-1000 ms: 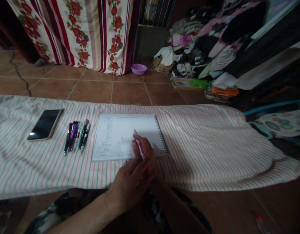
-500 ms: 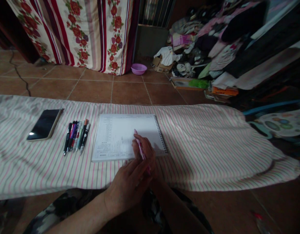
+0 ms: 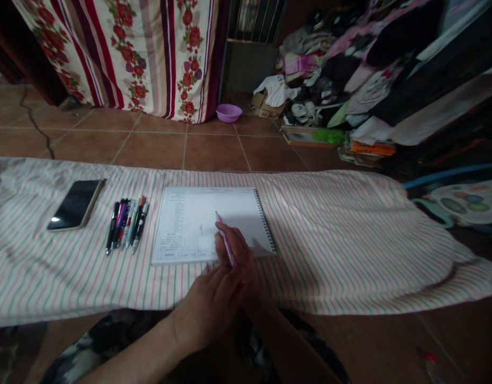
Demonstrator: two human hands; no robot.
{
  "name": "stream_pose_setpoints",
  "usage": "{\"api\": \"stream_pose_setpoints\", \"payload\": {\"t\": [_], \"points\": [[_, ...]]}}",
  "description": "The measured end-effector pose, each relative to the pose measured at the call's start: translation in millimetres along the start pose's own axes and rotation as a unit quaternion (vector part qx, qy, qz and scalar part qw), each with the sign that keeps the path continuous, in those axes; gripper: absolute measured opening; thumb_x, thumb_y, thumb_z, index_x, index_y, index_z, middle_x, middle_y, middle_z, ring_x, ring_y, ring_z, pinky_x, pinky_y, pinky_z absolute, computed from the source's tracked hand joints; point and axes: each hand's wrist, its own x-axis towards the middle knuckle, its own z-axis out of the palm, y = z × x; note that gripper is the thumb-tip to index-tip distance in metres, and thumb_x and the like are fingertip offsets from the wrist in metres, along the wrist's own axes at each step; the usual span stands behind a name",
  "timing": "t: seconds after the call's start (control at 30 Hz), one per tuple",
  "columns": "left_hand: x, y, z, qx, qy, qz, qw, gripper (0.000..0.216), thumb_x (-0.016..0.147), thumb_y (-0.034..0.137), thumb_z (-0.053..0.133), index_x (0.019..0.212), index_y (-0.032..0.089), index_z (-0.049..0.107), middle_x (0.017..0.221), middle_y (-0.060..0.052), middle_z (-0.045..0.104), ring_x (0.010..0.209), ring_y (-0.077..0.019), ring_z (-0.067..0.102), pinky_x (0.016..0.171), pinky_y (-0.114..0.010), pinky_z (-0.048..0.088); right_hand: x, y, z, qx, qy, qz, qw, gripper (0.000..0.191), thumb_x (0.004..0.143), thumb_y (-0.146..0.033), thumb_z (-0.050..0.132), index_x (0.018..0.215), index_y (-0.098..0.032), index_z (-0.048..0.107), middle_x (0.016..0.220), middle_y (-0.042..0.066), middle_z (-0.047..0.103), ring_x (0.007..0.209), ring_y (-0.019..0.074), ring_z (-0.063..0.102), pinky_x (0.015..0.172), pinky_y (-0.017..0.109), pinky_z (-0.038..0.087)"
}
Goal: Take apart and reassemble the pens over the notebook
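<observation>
A pink pen (image 3: 226,244) is gripped in my right hand (image 3: 242,250), its dark tip pointing away from me over the notebook page. My left hand (image 3: 211,298) is closed against my right hand, its fingers wrapped over the rear end of the pen, which they partly hide. Under the pen lies a spiral notebook (image 3: 217,205) open to a white page with printed columns on its left and faint marks near its lower middle. The wire binding runs down its right side.
Left of the notebook lie several pens (image 3: 126,224) in a row and a dark phone (image 3: 75,205). A striped cloth (image 3: 329,240) covers the table. Beyond it are a tiled floor, a purple basin (image 3: 228,112), a floral curtain (image 3: 121,53) and piled clothes (image 3: 329,64).
The pen has shifted slightly left, and a dark point now shows at its tip where the end looked pink before. Both hands have moved a little with it and stay together.
</observation>
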Motion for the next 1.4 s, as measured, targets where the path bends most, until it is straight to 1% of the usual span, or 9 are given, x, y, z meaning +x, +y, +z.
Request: {"api": "stream_pose_setpoints", "payload": {"t": [0.1,0.3,0.4,0.5,0.73,0.87,0.97,1.17,1.4], "points": [[-1.4,-0.1,2.5,-0.025,0.003,-0.007,1.000,0.020,0.091,0.017,0.037,0.109,0.013,0.046,0.085,-0.009,0.067,0.075,-0.0191,0.065,0.061,-0.031,0.057,-0.1,0.4,-1.5,-0.003,0.000,-0.005,1.000,0.037,0.086,-0.008,0.045,0.120,-0.021,0.047,0.097,0.007,0.060,0.084,0.0141,0.061,0.072,0.027,0.054],[-3.8,-0.5,5.3,-0.080,0.000,-0.018,0.997,0.020,0.090,0.016,0.041,0.109,0.014,0.047,0.088,-0.009,0.066,0.080,-0.0179,0.063,0.067,-0.030,0.056,-1.5,1.2,-4.3,0.014,0.016,-0.016,1.000,0.037,0.086,-0.007,0.045,0.121,-0.019,0.046,0.102,0.009,0.059,0.086,0.0141,0.061,0.073,0.028,0.054],[-3.7,-0.1,5.7,-0.081,-0.004,-0.018,0.997,0.021,0.090,0.017,0.040,0.110,0.014,0.047,0.089,-0.010,0.065,0.080,-0.0185,0.063,0.065,-0.030,0.056,-4.0,1.6,-4.7,0.026,0.011,0.002,1.000,0.035,0.087,-0.010,0.043,0.121,-0.020,0.047,0.107,0.010,0.060,0.090,0.0156,0.061,0.074,0.029,0.054],[-3.8,0.1,5.2,-0.074,-0.003,-0.006,0.997,0.022,0.091,0.018,0.038,0.111,0.014,0.047,0.086,-0.009,0.065,0.078,-0.0184,0.062,0.063,-0.029,0.056,-6.2,1.7,-4.4,0.016,0.004,0.025,1.000,0.033,0.088,-0.013,0.044,0.120,-0.019,0.048,0.104,0.010,0.061,0.091,0.0169,0.062,0.073,0.030,0.054],[-5.1,-0.5,4.0,-0.085,-0.011,-0.002,0.996,0.025,0.091,0.018,0.038,0.115,0.015,0.045,0.083,-0.008,0.064,0.074,-0.0168,0.061,0.059,-0.027,0.055,-7.1,1.5,-3.0,0.029,0.012,0.014,0.999,0.035,0.086,-0.009,0.046,0.119,-0.019,0.048,0.104,0.010,0.061,0.087,0.0159,0.062,0.071,0.028,0.054],[-5.7,-0.2,4.1,-0.079,-0.014,0.007,0.997,0.026,0.091,0.018,0.039,0.116,0.014,0.044,0.082,-0.007,0.064,0.072,-0.0171,0.061,0.058,-0.028,0.054,-7.0,0.3,-3.9,0.016,0.012,0.025,0.999,0.031,0.086,-0.010,0.046,0.115,-0.019,0.051,0.098,0.009,0.062,0.082,0.0150,0.062,0.069,0.027,0.053],[-5.0,-0.1,3.9,-0.074,-0.018,0.007,0.997,0.026,0.091,0.019,0.040,0.117,0.014,0.043,0.083,-0.007,0.065,0.072,-0.0176,0.061,0.057,-0.028,0.054,-6.4,0.5,-4.4,0.006,0.013,0.028,1.000,0.030,0.086,-0.011,0.046,0.114,-0.019,0.051,0.098,0.009,0.062,0.085,0.0158,0.062,0.070,0.028,0.053],[-1.4,1.1,0.0,-0.068,-0.029,0.023,0.997,0.027,0.092,0.020,0.037,0.117,0.013,0.042,0.085,-0.008,0.066,0.075,-0.0188,0.062,0.060,-0.031,0.055,-1.0,-3.7,-8.0,0.006,0.028,-0.004,1.000,0.028,0.084,-0.009,0.047,0.110,-0.019,0.053,0.095,0.008,0.063,0.080,0.0143,0.063,0.068,0.026,0.054],[-8.2,4.8,2.2,0.002,-0.048,0.058,0.997,0.028,0.091,0.016,0.036,0.117,0.010,0.044,0.083,-0.009,0.066,0.072,-0.0187,0.062,0.055,-0.030,0.054,-4.8,-3.2,-11.3,0.058,-0.011,0.016,0.998,0.026,0.084,-0.013,0.048,0.108,-0.021,0.053,0.096,0.006,0.062,0.084,0.0161,0.062,0.072,0.030,0.054]]}}
